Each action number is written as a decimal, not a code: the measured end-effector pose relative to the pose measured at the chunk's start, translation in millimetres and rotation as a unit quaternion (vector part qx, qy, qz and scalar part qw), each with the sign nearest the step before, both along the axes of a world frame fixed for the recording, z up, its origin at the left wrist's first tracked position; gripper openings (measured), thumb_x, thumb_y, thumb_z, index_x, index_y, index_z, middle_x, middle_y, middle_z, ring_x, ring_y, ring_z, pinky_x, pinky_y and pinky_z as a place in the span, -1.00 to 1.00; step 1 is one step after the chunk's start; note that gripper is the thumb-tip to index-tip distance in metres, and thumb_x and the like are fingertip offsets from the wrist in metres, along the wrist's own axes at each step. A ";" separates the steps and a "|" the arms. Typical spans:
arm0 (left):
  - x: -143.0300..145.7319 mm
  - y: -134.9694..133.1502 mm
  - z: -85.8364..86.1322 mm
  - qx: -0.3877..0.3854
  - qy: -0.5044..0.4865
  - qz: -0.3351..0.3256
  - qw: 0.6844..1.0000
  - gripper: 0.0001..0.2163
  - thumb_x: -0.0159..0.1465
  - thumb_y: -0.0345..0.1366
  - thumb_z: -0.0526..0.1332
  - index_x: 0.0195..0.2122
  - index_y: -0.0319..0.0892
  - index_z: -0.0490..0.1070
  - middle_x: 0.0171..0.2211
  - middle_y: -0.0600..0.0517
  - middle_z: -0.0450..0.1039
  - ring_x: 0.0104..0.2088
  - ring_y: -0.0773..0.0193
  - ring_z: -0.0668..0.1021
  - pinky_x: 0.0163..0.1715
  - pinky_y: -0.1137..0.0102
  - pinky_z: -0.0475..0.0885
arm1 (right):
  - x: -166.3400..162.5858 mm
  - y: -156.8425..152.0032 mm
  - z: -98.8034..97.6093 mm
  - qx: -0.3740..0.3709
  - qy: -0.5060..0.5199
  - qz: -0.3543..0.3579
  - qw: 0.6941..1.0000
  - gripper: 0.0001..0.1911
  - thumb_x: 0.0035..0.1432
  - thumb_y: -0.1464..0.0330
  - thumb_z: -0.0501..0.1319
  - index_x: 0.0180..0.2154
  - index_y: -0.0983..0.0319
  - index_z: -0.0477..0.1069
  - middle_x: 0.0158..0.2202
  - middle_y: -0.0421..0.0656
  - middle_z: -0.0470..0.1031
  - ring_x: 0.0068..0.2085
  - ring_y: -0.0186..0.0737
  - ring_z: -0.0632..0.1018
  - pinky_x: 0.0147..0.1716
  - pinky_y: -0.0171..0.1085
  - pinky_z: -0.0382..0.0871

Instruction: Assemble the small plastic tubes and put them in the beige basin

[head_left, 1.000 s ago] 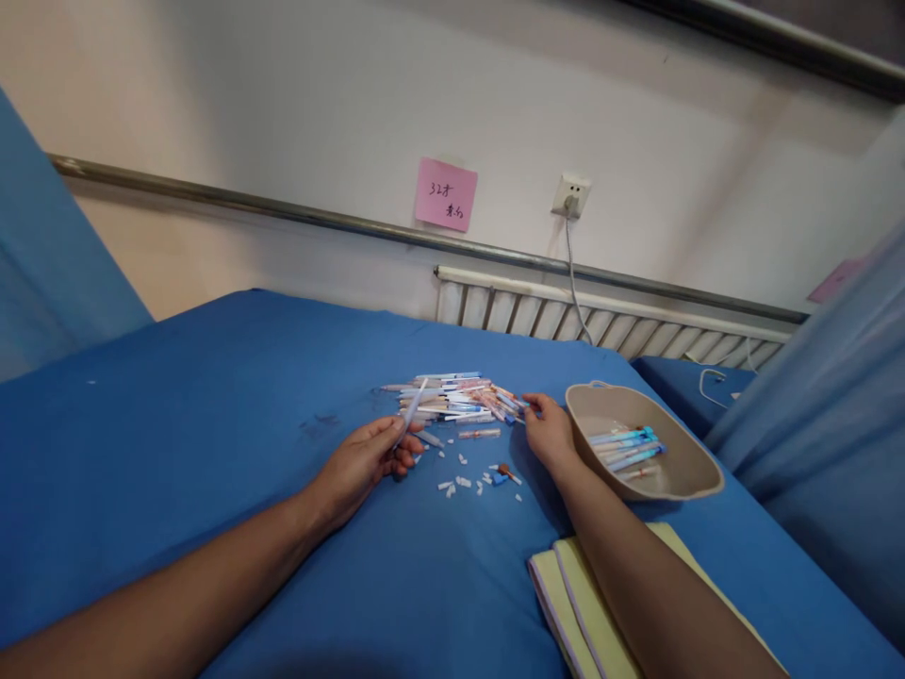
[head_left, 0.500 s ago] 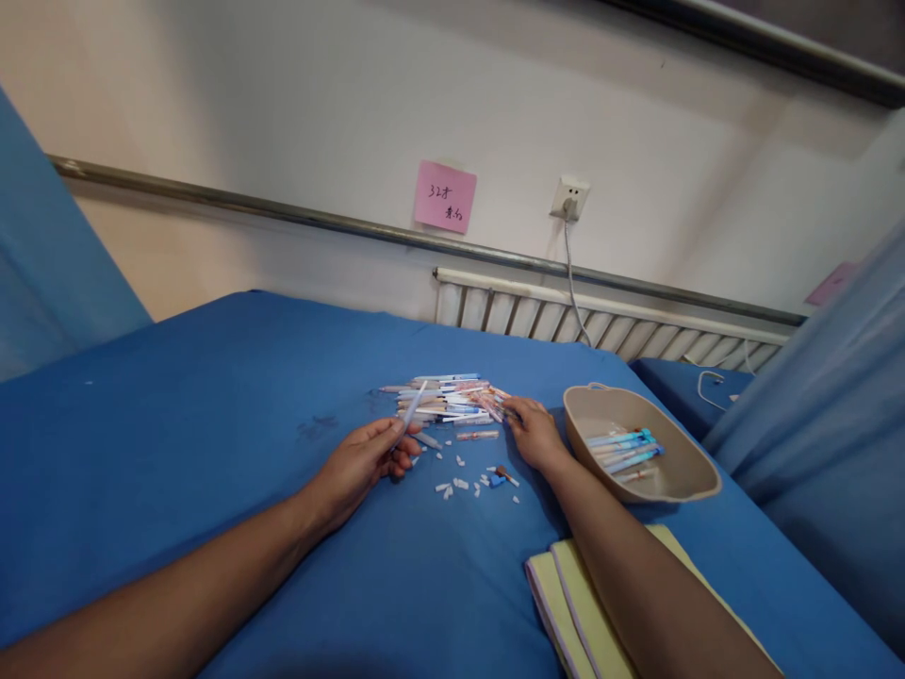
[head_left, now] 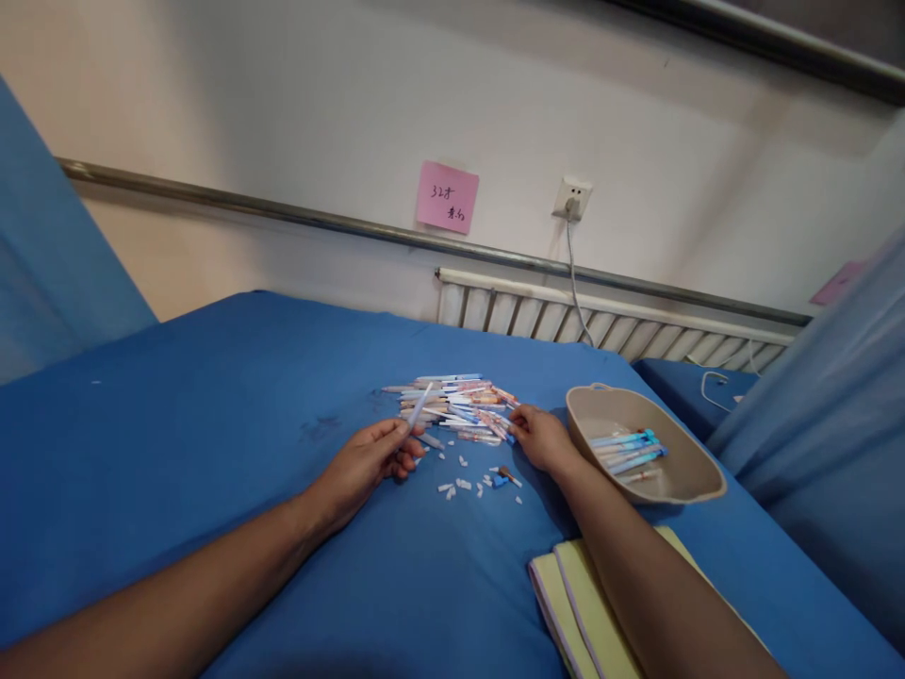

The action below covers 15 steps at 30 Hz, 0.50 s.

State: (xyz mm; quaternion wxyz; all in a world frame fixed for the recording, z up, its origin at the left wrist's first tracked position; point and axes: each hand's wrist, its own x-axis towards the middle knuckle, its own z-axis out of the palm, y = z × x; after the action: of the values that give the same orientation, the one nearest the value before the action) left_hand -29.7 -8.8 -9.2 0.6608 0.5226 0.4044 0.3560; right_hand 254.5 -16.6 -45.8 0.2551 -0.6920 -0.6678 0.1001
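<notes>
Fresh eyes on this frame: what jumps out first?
The pen pile on the blue sheet, the right hand at its edge. Next, the pale pen held up in the left hand. Then the basin at right with more pens inside, and the handwritten pink note on the wall.

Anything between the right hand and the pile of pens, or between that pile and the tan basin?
Nothing visible blocks the right hand from the pile of pens; its fingertips are at the pile's right edge. Between pile and tan basin, the right hand itself and the basin's raised wall stand.
</notes>
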 end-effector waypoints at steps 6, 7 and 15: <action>-0.4 0.0 -0.8 0.001 0.003 -0.009 1.000 -0.71 0.18 -0.11 0.20 -0.22 -0.23 0.40 -0.47 0.04 0.46 -0.54 0.38 0.42 -0.53 0.46 0.29 | -0.1 -0.5 -0.2 -0.019 0.018 0.001 1.000 -0.87 0.07 0.36 0.22 -0.28 0.20 0.44 -0.35 -0.16 0.52 -0.36 -0.25 0.49 -0.38 -0.34 0.26; -0.3 -0.1 -0.8 0.001 0.004 -0.008 1.000 -0.71 0.17 -0.11 0.21 -0.22 -0.24 0.39 -0.47 0.04 0.46 -0.55 0.38 0.42 -0.53 0.46 0.29 | -0.3 -0.6 0.0 -0.019 0.016 0.002 1.000 -0.87 0.07 0.36 0.21 -0.28 0.20 0.44 -0.35 -0.16 0.51 -0.35 -0.24 0.48 -0.37 -0.33 0.26; 2.0 -4.5 1.8 0.045 0.050 -0.024 0.997 -0.72 0.09 -0.09 0.27 -0.32 -0.22 0.40 -0.48 0.06 0.46 -0.57 0.39 0.40 -0.53 0.47 0.29 | -16.3 -6.3 11.8 0.068 0.247 0.075 0.964 -0.71 0.17 0.17 0.06 -0.33 0.22 0.42 -0.54 -0.25 0.38 -0.49 -0.30 0.37 -0.44 -0.34 0.21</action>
State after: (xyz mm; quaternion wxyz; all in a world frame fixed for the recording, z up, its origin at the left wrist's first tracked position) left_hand -27.7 -13.3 -7.3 0.6240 0.5785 0.4076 0.3312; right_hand 238.3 -22.9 -34.0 0.4504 -0.5744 -0.6398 0.2406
